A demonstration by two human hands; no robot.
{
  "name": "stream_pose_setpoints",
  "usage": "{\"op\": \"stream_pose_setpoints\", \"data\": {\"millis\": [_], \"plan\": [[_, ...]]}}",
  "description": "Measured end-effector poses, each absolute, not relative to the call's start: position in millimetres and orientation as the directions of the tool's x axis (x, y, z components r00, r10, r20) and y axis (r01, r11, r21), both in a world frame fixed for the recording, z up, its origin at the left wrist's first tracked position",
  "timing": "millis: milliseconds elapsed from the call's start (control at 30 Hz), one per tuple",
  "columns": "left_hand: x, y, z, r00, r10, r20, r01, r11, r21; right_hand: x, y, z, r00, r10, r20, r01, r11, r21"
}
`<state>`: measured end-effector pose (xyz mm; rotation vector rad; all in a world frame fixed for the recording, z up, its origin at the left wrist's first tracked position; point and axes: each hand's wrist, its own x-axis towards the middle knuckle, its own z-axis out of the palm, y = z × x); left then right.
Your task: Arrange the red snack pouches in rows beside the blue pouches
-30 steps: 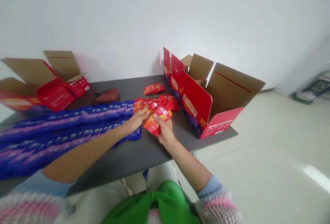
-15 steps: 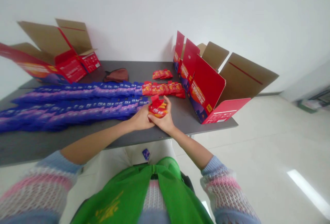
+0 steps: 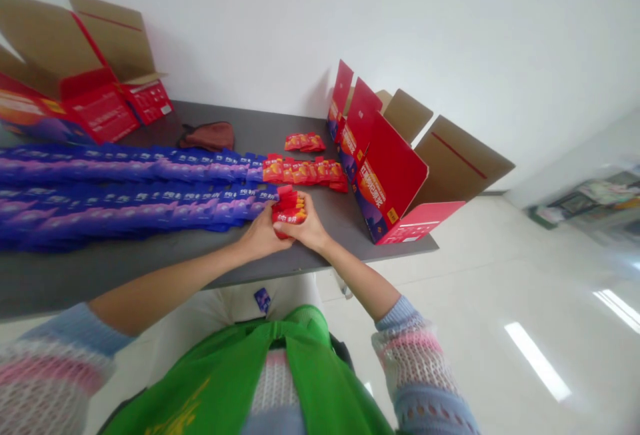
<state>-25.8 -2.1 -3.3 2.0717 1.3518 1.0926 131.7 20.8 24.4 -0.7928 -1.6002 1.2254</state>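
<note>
Both my hands meet at the front of the grey table (image 3: 150, 265). My right hand (image 3: 307, 229) is closed round a small stack of red sachets (image 3: 287, 207), with the thumb across the front. My left hand (image 3: 260, 235) is closed against the same stack from the left side. The stack sits at the right end of the nearer row of blue-purple sachets (image 3: 125, 211). A second blue-purple row (image 3: 130, 167) runs behind it and ends in a row of red sachets (image 3: 305, 171).
An open red cardboard box (image 3: 395, 181) stands at the table's right end, its flaps up. Another open red box (image 3: 65, 81) sits at the back left. A dark red pouch (image 3: 210, 135) and a small pile of red sachets (image 3: 304, 142) lie near the wall.
My hands have drawn the red sachets into a tight stack and brought it down to the end of the nearer blue row. The camera has tilted and shifted.
</note>
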Motion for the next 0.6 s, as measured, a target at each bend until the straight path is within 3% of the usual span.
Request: {"op": "stream_pose_setpoints", "data": {"millis": [167, 267, 400, 500, 600], "plan": [[-20.6, -11.6, -2.8, 0.149, 0.914, 0.377, 0.718, -0.362, 0.595, 139.6, 24.9, 21.1, -0.415, 0.799, 0.436, -0.107, 0.433, -0.895], [-17.3, -14.2, 5.8, 0.129, 0.928, 0.349, 0.796, -0.307, 0.522, 140.0, 28.7, 10.0, -0.412, 0.816, 0.405, -0.065, 0.418, -0.906], [-10.4, -18.2, 19.8, -0.053, 0.954, 0.295, 0.85, -0.112, 0.515, 129.9, 35.5, 4.0, -0.261, 0.9, 0.349, 0.001, 0.361, -0.932], [-6.2, -21.8, 24.5, -0.107, 0.926, 0.363, 0.861, -0.097, 0.5, 118.4, 40.6, 10.3, -0.167, 0.967, 0.19, -0.109, 0.173, -0.979], [-7.3, -18.4, 20.6, -0.069, 0.877, 0.475, 0.858, -0.19, 0.476, 109.1, 44.4, 20.7, -0.223, 0.973, -0.059, -0.278, -0.121, -0.953]]}}
